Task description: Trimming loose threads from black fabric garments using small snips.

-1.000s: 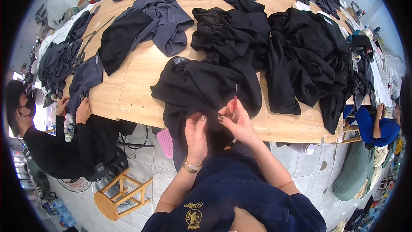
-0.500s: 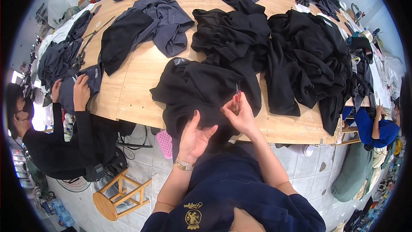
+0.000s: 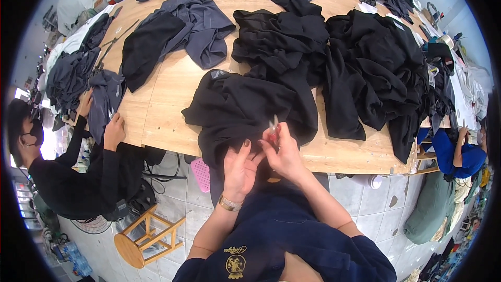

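Note:
A black garment point(image 3: 245, 99) lies crumpled in front of me, its near part hanging at the table edge. My right hand point(image 3: 286, 155) is closed on small red-handled thread snips point(image 3: 274, 129), their metal blades pointing away from me over the cloth. Beside it, my left hand point(image 3: 240, 171) rests against the garment's near edge, palm partly showing and thumb apart from the fingers. Its fingertips are close to my right fingers, and I see nothing gripped in it. Some of its fingers are partly hidden.
Black garment piles point(image 3: 376, 68) cover the table's right and middle point(image 3: 282, 36). Grey garments point(image 3: 203, 26) lie farther left. At the left, a co-worker point(image 3: 62, 167) handles a grey garment point(image 3: 104, 96); another person point(image 3: 456, 151) sits far right. A wooden stool point(image 3: 143, 240) stands below.
My right hand with the snips has moved down and left, closer to my left hand. The left hand has turned slightly inward. The co-worker at left has shifted the grey garment and both hands.

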Action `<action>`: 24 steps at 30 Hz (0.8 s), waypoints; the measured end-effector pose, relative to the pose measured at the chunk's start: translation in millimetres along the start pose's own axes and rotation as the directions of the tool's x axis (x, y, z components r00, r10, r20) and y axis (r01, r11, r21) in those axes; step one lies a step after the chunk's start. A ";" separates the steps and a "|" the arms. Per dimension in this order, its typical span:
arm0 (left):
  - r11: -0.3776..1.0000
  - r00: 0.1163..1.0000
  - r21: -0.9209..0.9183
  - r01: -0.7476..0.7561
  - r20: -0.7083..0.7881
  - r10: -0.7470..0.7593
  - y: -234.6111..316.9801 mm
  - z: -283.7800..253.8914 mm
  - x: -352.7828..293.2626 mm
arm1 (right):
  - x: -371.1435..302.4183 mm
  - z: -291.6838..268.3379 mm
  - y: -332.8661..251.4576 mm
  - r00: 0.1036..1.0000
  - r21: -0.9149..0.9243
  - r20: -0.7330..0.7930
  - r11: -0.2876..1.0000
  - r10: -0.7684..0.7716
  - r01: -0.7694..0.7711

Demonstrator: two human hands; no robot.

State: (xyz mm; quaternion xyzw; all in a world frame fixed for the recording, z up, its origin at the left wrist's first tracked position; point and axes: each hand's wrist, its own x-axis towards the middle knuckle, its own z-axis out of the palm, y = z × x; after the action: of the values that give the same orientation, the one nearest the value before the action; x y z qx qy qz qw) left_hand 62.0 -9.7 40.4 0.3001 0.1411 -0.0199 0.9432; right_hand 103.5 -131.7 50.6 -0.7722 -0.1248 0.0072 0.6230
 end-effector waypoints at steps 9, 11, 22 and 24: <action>0.996 0.989 -0.051 -0.068 -0.139 0.060 9.2 9.1 4.1 | -3.9 -13.8 4.6 0.981 0.577 -0.193 0.808 -0.008 0.120; 0.996 0.987 -0.051 -0.067 -0.146 0.059 6.4 10.7 3.6 | -4.4 -10.0 -1.6 0.989 0.295 -0.142 0.951 -0.049 0.089; 0.968 0.979 0.187 -0.165 -0.090 0.184 -0.2 6.0 1.3 | -4.0 -9.6 -20.0 0.884 -0.307 0.072 0.833 -0.462 0.460; 0.971 0.975 0.156 -0.181 -0.103 0.198 3.5 13.5 2.4 | -8.1 -14.2 -20.9 0.874 -0.299 0.085 0.825 -0.478 0.480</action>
State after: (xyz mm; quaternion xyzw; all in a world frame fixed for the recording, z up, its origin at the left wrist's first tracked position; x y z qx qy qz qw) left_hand 68.2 -14.5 52.2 0.3811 0.1654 0.0779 0.9063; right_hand 94.2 -142.9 72.8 -0.8042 -0.3160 -0.1667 0.4751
